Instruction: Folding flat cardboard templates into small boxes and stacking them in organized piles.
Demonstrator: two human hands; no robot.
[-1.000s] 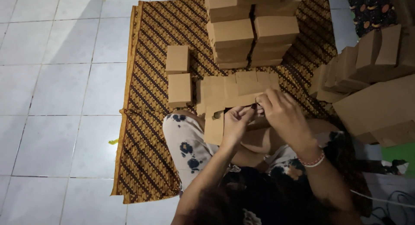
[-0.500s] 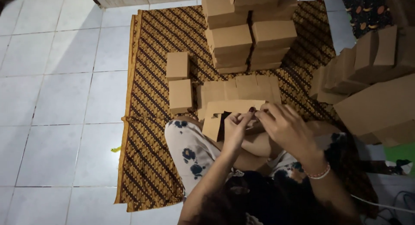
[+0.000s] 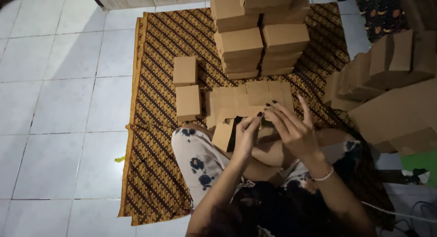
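Note:
I sit cross-legged on a brown patterned cloth [image 3: 154, 109]. A flat, unfolded brown cardboard box blank [image 3: 227, 118] is held up over my lap. My left hand [image 3: 246, 136] grips its near edge with the fingers curled around it. My right hand [image 3: 293, 128] touches the blank's right part, fingers spread and dark nails showing, with a beaded bracelet [image 3: 322, 175] at the wrist. More flat blanks [image 3: 255, 93] lie on the cloth just beyond my hands.
Two folded small boxes [image 3: 185, 84] lie on the cloth to the left. Tall stacks of folded boxes [image 3: 259, 32] stand at the far side. More cardboard pieces [image 3: 387, 78] lean at the right. White floor tiles [image 3: 59, 105] spread to the left.
The view has shifted slightly upward. My hands have kept working the blank over my lap, and my right fingers have opened out.

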